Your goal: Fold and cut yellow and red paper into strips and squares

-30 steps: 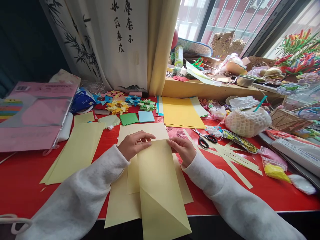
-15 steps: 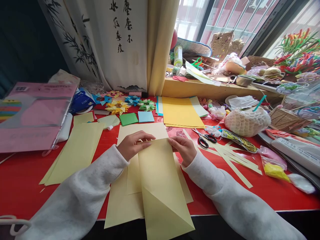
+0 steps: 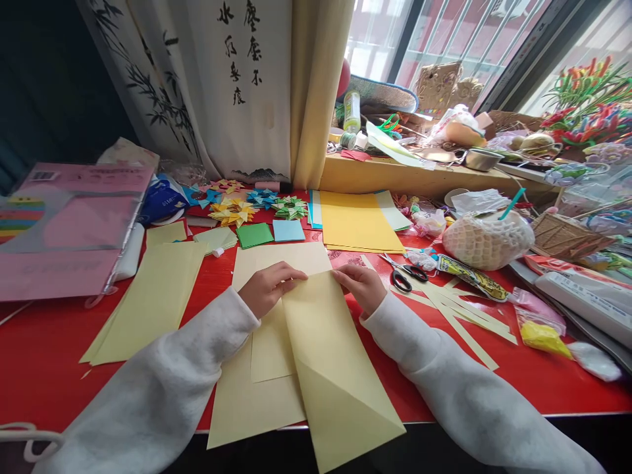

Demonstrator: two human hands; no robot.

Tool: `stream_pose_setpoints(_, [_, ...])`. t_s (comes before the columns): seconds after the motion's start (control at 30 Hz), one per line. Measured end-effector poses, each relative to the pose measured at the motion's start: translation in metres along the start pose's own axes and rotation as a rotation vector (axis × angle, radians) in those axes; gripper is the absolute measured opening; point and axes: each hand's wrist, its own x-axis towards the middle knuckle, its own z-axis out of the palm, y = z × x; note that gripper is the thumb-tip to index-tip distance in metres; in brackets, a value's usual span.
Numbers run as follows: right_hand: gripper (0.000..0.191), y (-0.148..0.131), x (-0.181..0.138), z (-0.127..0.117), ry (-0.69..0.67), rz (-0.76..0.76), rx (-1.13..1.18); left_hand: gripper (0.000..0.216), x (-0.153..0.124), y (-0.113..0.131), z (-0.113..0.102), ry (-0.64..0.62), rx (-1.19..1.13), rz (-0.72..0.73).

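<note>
A pale yellow sheet of paper (image 3: pixel 340 368) with a diagonal crease near its lower end is held up by its top corners. My left hand (image 3: pixel 271 288) pinches the top left corner, and my right hand (image 3: pixel 361 287) pinches the top right one. The sheet's lower end hangs past the table's front edge. Beneath it lie a larger cream sheet (image 3: pixel 247 411) and a smaller pale yellow piece (image 3: pixel 270 352), both partly covered. Black-handled scissors (image 3: pixel 407 273) rest right of my right hand, beside cut paper strips (image 3: pixel 467 322).
Left on the red table (image 3: pixel 44 355) lies a stack of pale yellow sheets (image 3: pixel 148 303), near a pink folder (image 3: pixel 74 230). Folded paper stars (image 3: pixel 232 212), green squares (image 3: pixel 254 235) and orange-yellow paper (image 3: pixel 360 222) lie behind. A netted coconut-like object (image 3: pixel 488 237) with a straw stands right.
The lower end of the held sheet has swung to the right, uncovering more of the cream sheet beneath. Both hands keep their pinch, the left shifted slightly right.
</note>
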Motion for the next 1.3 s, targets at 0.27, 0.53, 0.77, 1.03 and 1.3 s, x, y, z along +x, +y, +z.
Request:
stream_pose_setpoints(0.27, [0.023,0.016,0.012,-0.006,-0.029,-0.03,-0.315,0.025,-0.004,-0.024,0.017,-0.073,0.444,0.181])
stream_pose_setpoints(0.53, [0.023,0.019,0.013,-0.007,-0.035,-0.027,-0.333,0.032,-0.028,-0.023,0.012,-0.098,0.617,0.219])
stream_pose_setpoints(0.77, [0.024,0.021,0.013,-0.006,-0.008,-0.02,-0.34,0.043,-0.047,-0.019,0.003,-0.255,0.69,0.297])
stream_pose_setpoints(1.03, [0.022,0.021,0.012,-0.005,0.007,-0.027,-0.325,0.038,-0.054,0.004,0.013,-0.247,0.721,0.421])
stream_pose_setpoints(1.3, [0.02,0.019,0.012,-0.006,0.001,-0.021,-0.323,0.042,-0.069,0.029,0.024,-0.246,0.791,0.442])
